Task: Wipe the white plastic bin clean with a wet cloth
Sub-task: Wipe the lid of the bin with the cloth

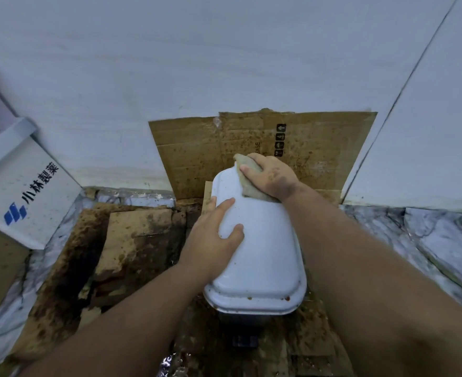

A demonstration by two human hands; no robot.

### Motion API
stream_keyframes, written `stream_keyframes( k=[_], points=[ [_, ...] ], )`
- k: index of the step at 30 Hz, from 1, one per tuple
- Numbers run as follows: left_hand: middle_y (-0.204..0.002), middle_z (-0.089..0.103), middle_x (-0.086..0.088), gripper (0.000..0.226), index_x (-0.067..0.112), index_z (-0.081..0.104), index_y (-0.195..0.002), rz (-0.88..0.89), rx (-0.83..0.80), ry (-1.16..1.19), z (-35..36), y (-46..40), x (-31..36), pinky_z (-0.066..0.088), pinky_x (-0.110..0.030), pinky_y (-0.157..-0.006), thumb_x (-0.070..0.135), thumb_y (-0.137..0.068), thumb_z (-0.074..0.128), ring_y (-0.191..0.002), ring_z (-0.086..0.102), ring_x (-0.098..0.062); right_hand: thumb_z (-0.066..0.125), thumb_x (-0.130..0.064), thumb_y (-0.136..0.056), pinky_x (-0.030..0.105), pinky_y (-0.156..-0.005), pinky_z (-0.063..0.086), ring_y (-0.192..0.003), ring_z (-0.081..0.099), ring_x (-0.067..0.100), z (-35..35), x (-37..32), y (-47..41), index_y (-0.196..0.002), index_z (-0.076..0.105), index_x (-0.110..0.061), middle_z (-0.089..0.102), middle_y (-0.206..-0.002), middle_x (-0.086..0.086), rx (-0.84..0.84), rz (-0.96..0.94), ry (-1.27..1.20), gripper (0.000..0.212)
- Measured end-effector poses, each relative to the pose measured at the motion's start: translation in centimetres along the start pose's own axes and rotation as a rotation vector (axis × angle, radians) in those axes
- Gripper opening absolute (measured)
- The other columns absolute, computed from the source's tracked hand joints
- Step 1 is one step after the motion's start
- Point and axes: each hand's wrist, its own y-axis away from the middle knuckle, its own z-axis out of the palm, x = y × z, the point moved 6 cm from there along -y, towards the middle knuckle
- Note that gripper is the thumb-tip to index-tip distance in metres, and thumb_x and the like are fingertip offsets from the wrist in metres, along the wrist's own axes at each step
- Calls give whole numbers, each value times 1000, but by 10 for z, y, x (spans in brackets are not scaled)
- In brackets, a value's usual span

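I had the white plastic bin (262,240) standing on stained cardboard sheets (132,240) laid over the marbled floor (442,235), close against the white wall (197,63), with a spattered cardboard panel (319,148) propped up behind it. From the head view I saw mostly its domed lid, with a dark foot pedal (244,341) poking out underneath at the near side. My left hand (214,238) lay flat on the left flank of the lid, fingers straight and spread, thumb on top, steadying it without curling round anything. My right hand (272,176) pressed the brownish cloth (247,175) onto the far end of the lid, fingers extended over the fabric, holding it down by pressure.

I judged the bin to be light and hollow, so it would likely skid or tip on the greasy cardboard if I scrubbed hard without bracing. The lid looked smooth and glossy, probably slick once wet, and rigid enough to take firm pressure. Brown specks showed along the near rim (267,298), so that edge was not yet clean. The best purchase seemed to be a flat palm on the dome or fingers hooked under the lid's rim. The cloth was soft and would bunch, so I'd have kept my fingers broad over it
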Motion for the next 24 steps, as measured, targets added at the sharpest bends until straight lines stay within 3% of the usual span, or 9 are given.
stream_keyframes(
  k=[5, 7, 10, 14, 18, 21, 24],
  points=[
    [-169, 7, 15, 58, 50, 31, -152, 8, -3, -17, -2, 1, 3, 36, -46, -114, 53, -98, 52, -150, 28, -18, 59, -42, -96, 28, -122, 9, -151, 15, 13, 10, 32, 70, -156, 28, -30, 20, -165, 1, 73, -43, -485, 68],
    [-170, 8, 13, 59, 49, 30, -153, 7, -6, -30, -2, 1, 5, 34, -45, -115, 53, -98, 51, -151, 26, -19, 58, -44, -97, 35, -126, 9, -150, 11, 4, 20, 39, 107, -155, 28, -35, 16, -166, -9, 64, -41, -643, 66],
    [-170, 8, 12, 59, 48, 29, -153, 6, -10, -30, -2, 2, 6, 32, -44, -116, 52, -98, 51, -151, 25, -20, 50, -41, -102, 40, -125, 17, -150, 15, 1, 35, 42, 174, -154, 29, -38, 19, -163, -16, 110, -54, -679, 56],
    [-170, 6, 12, 59, 48, 28, -153, 10, -14, -37, -1, 3, 5, 33, -44, -115, 52, -99, 50, -152, 24, -20, 47, -32, -103, 33, -126, 10, -149, 6, -8, 48, 35, 228, -154, 29, -36, 16, -163, -20, 159, -86, -625, 54],
    [-170, 7, 10, 59, 48, 29, -154, 11, -10, -47, -1, 1, 3, 33, -43, -116, 51, -99, 50, -152, 23, -19, 55, -40, -99, 33, -126, 9, -151, 7, 1, 32, 37, 176, -154, 28, -40, 13, -165, -15, 66, -59, -535, 61],
    [-170, 7, 13, 57, 49, 30, -152, 21, -2, -42, -1, -1, 1, 36, -44, -113, 50, -99, 51, -150, 27, -18, 60, -40, -96, 29, -123, 7, -153, 7, 8, 17, 32, 112, -155, 29, -33, 10, -167, -5, 51, -39, -533, 66],
    [-170, 6, 13, 56, 49, 31, -151, 20, 6, -38, -2, -3, 1, 37, -43, -112, 49, -99, 52, -147, 30, -18, 61, -42, -95, 31, -123, 15, -150, 21, 18, 7, 21, 54, -154, 33, -30, 24, -163, 1, 34, -23, -490, 67]
  ],
)
